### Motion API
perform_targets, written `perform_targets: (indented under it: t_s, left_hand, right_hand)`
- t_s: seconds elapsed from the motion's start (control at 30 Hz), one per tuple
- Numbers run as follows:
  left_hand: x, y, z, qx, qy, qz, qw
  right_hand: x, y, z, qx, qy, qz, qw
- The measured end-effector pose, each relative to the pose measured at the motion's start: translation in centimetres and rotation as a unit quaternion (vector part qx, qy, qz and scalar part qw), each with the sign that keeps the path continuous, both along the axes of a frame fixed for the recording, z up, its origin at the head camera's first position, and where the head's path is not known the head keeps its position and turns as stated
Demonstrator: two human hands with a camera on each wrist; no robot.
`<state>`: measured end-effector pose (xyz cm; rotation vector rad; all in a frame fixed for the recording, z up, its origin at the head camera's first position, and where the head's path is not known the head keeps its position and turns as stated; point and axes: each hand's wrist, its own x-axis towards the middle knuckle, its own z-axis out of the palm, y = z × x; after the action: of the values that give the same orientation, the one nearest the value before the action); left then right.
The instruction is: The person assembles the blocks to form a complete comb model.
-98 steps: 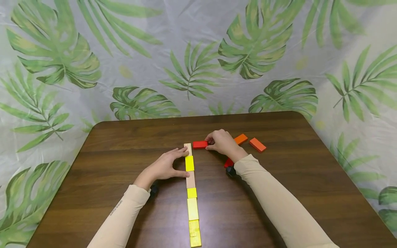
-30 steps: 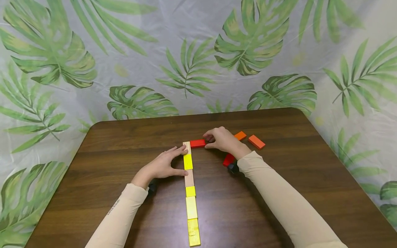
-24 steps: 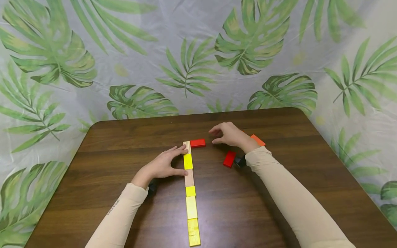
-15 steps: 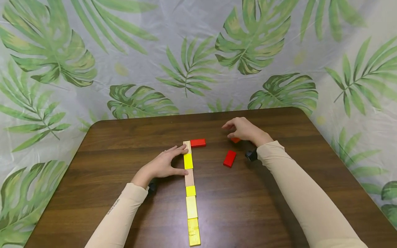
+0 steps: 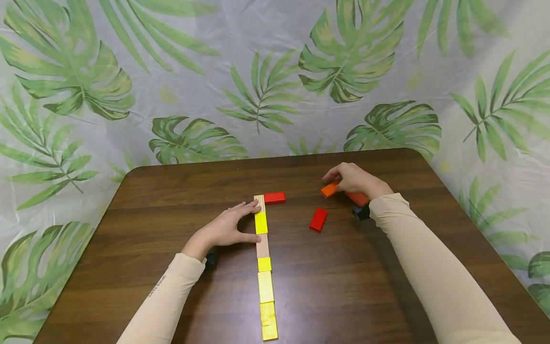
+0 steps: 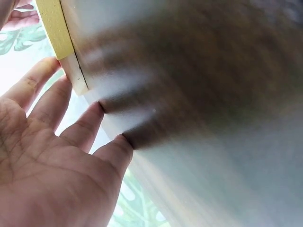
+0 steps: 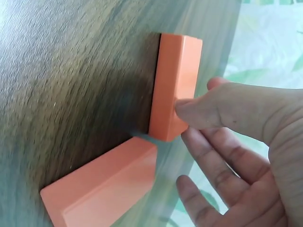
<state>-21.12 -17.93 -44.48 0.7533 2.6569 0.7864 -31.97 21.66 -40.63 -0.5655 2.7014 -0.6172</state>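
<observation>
A straight row of flat yellow blocks (image 5: 266, 287) and plain wood blocks (image 5: 262, 246) runs away from me along the table. My left hand (image 5: 225, 230) touches its far part with spread fingers and thumb; in the left wrist view its fingertips rest along the edge of the blocks and on the table. At the row's far end a red block (image 5: 274, 198) lies crosswise, its left end against the row. My right hand (image 5: 355, 180) is over an orange block (image 5: 329, 189), its thumb at the block's side in the right wrist view, its fingers loosely bent and not closed round it.
A second red block (image 5: 318, 220) lies tilted on the dark wooden table (image 5: 193, 191), between the row and my right forearm. Partly under my right hand lies an orange-red block (image 5: 358, 198). A leaf-patterned cloth (image 5: 266, 81) hangs behind the table.
My right hand slid the red block left against the row, let it go, and moved right to the orange block. My left hand has stayed on the row.
</observation>
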Motion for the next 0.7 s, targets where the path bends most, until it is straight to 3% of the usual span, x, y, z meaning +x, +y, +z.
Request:
perform_targets:
  t_s: [0.3, 0.7]
  left_hand:
    - [-0.1, -0.1, -0.1, -0.001, 0.001, 0.000, 1.0000]
    - [0.0, 0.0, 0.0, -0.001, -0.003, -0.001, 1.0000]
  right_hand:
    - [-0.3, 1.3, -0.5, 0.002, -0.005, -0.006, 1.0000]
    - [-0.7, 2.7, -1.7, -0.039, -0.014, -0.036, 0.9985]
